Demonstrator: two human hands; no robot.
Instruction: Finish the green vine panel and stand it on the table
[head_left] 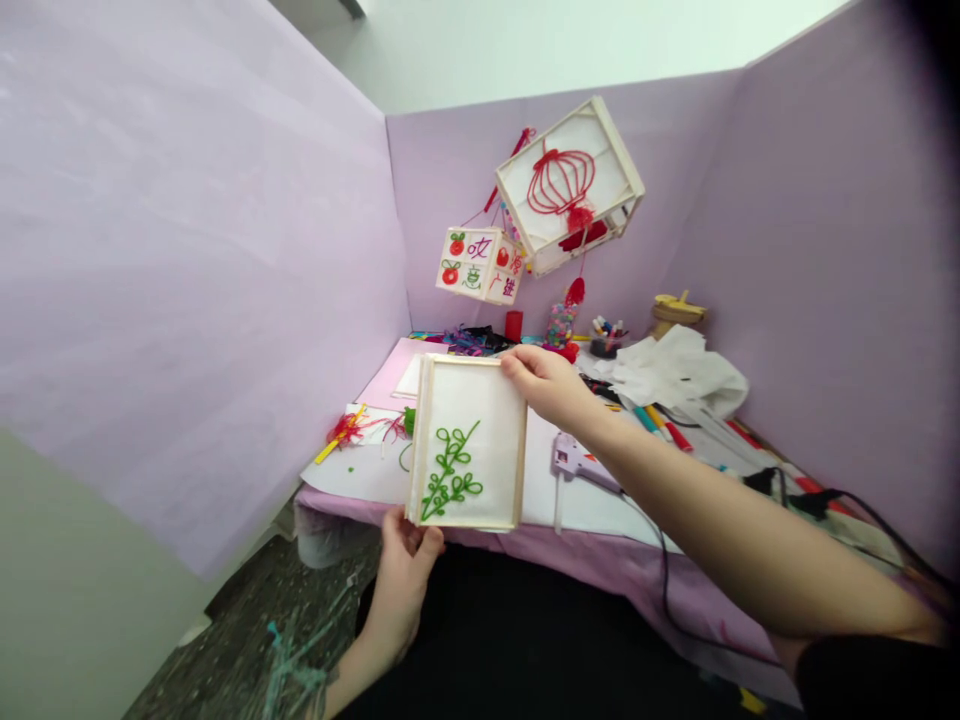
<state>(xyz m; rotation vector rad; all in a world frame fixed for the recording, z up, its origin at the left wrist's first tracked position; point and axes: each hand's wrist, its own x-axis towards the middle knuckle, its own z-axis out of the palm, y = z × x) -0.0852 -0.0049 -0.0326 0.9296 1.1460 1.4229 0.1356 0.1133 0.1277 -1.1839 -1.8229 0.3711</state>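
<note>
Between my two hands is a box-shaped paper lantern [487, 400] with pale wooden strips along its edges and white paper sides. A green looped leaf sprig [452, 470] decorates the side facing me. My left hand [405, 570] grips its lower left corner from below, fingers partly hidden behind it. At the upper right corner, my right hand [544, 385] pinches the frame with the thumb in front. Just right of the lantern lies a white glue gun [585, 462] on the table. Some green yarn [409, 421] shows behind the lantern's left edge.
Two finished lanterns hang ahead, one with a red lantern motif [562, 185], one smaller with characters [480, 264]. White crumpled material [675, 370], markers [660, 422] and a pen holder [606, 340] sit on the right. Red threads [346, 430] lie left. Purple partitions [262, 250] surround the table.
</note>
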